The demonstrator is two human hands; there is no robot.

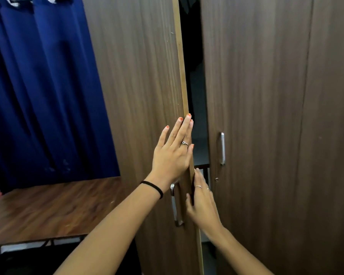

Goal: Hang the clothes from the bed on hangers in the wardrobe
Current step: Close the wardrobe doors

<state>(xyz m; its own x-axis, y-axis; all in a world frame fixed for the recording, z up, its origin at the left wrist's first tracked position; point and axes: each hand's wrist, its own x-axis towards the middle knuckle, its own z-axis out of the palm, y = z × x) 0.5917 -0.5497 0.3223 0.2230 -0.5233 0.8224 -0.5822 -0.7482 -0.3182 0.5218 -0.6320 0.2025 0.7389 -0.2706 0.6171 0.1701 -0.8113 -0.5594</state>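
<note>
A brown wooden wardrobe fills the middle and right of the head view. Its left door (139,80) stands slightly ajar, leaving a narrow dark gap (197,116). My left hand (172,153) lies flat on the front of that door near its free edge, fingers straight. My right hand (202,203) is lower down at the same edge, thumb on the front and fingers reaching around the edge. Dark cloth hangs at the top of the gap (187,4). No hangers or bed clothes are visible.
The right door (266,116) is closed, with a metal handle (222,148). The left door's handle (175,204) sits beside my right hand. A wooden table (48,211) stands at the left under a blue curtain (44,86).
</note>
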